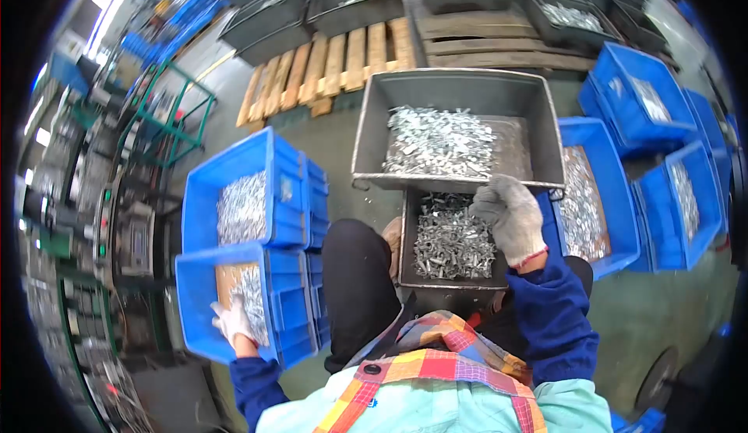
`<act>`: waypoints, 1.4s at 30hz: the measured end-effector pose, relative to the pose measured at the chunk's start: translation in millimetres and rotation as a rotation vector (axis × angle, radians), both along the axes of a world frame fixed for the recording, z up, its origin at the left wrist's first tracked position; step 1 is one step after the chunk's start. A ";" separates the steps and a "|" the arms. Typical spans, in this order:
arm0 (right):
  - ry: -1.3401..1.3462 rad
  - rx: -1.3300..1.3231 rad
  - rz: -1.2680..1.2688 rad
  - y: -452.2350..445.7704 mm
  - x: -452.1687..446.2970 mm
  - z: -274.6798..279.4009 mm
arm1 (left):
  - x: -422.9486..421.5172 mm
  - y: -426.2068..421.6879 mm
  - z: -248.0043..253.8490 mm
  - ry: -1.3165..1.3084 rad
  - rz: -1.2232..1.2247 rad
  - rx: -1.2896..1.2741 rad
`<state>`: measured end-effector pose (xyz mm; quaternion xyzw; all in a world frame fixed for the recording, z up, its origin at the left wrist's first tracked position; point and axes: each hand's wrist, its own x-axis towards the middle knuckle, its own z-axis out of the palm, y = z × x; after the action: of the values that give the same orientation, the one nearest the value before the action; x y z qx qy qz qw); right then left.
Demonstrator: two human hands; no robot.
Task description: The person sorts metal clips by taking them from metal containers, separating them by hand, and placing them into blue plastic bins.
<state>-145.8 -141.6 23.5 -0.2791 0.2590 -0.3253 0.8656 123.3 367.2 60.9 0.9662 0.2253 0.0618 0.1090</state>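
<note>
My left hand (233,321), in a white glove, reaches into the near-left blue bin (290,296) with its fingers apart. It is at the edge of the small silvery metal pieces (254,302) lying there. My right hand (514,221), in a grey-stained glove with a red cuff, is closed with bent fingers beside the rim of the upper grey bin (456,181). Whatever those fingers hold, if anything, cannot be made out. Below it, a lower grey bin (453,282) between my legs contains a heap of metal parts (456,240). Flat shiny pieces (440,141) fill the left of the upper bin.
Another blue bin (226,152) with metal pieces stands beyond my left hand. To the right are blue bins (623,222) with more pieces. Wooden pallets (335,63) and dark crates (354,0) stand ahead. Machinery (132,238) lines the left side.
</note>
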 end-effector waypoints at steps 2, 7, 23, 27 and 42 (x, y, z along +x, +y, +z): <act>0.053 0.022 0.008 0.8 -2.9 0.4 | 0.1 -47.4 15.9 -0.016 -0.157 -0.026; 0.199 -0.076 0.057 9.7 -7.7 6.6 | 28.5 -220.0 43.0 -0.318 -0.952 -0.443; 0.624 -0.358 0.491 -17.0 2.2 11.3 | 25.6 -589.1 -152.3 0.240 -2.746 0.555; 0.623 -0.402 0.501 -24.9 4.0 -0.1 | 52.8 -580.1 -165.8 0.060 -2.590 0.414; 0.593 -0.323 0.593 -26.9 5.0 12.5 | 97.4 -609.9 -172.0 0.347 -1.170 0.156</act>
<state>-140.8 -168.4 36.0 -0.5540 0.3508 -0.0053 0.7550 220.6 -242.7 -111.1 0.9307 -0.3331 -0.1501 0.0155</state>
